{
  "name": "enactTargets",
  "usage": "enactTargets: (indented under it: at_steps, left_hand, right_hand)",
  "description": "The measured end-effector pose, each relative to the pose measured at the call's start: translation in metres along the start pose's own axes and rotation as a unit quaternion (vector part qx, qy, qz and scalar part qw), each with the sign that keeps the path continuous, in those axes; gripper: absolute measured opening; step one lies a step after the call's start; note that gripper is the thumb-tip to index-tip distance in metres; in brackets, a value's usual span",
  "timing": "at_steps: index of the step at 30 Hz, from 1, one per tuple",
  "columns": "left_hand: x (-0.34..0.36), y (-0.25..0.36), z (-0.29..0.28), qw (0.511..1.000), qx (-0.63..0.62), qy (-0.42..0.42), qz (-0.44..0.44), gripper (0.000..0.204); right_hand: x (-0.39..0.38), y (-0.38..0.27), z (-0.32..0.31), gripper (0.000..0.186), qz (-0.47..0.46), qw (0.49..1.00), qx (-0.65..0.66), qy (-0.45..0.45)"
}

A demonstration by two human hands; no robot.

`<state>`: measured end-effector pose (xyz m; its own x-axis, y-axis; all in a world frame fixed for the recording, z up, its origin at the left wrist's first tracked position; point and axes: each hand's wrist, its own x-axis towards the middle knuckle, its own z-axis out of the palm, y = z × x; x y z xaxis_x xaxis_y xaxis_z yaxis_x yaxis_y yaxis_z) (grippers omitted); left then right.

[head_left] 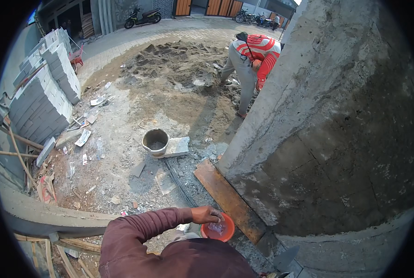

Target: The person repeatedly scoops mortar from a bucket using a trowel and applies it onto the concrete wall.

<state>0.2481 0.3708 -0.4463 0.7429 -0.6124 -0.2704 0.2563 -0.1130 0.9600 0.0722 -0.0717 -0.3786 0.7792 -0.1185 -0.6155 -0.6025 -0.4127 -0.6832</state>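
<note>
My left hand (208,215), in a maroon sleeve, reaches over an orange bucket (229,228) of cloudy water, fingers bent down at its mouth; whatever they may hold is too small to make out. My right hand (263,274) barely shows at the bottom edge, gripping the handle of a trowel whose metal blade (285,259) points up beside the wall. A rusty, stained board (223,194) lies along the wall's foot next to the bucket.
A plastered wall (327,153) rises at right. Ahead are a dark-filled pail (147,153), steel rods (179,180) and a sand heap (170,65), where a co-worker (253,48) bends. Block stacks (38,106) and timber (15,148) stand left, a low curved ledge (54,208) below. Scooters (141,17) are parked behind.
</note>
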Motion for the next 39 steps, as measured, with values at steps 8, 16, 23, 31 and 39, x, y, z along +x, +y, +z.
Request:
enactTargets:
  at_steps: [8,16,23,31,39]
  left_hand:
    - [0.02,0.002,0.084,0.954,0.049,-0.295,0.015,0.033]
    - [0.021,0.023,0.083,0.988,0.031,-0.097,0.116,0.031]
    - [0.033,0.0,0.077,0.997,-0.028,-0.004,0.065,0.031]
    - [0.056,-0.092,0.079,0.995,0.081,-0.05,0.019,0.031]
    - [0.011,-0.086,0.029,0.985,-0.146,-0.067,-0.062,0.036]
  right_hand:
    - [-0.001,-0.005,0.008,0.027,0.002,1.0,-0.012,-0.019]
    - [-0.005,-0.023,0.009,0.028,-0.014,0.999,-0.039,-0.033]
    - [0.002,-0.012,-0.011,0.037,-0.16,0.984,-0.076,-0.014]
    - [0.02,0.002,0.022,0.05,0.032,0.997,0.03,-0.06]
    - [-0.051,-0.169,-0.091,0.021,-0.099,0.989,-0.009,0.107]
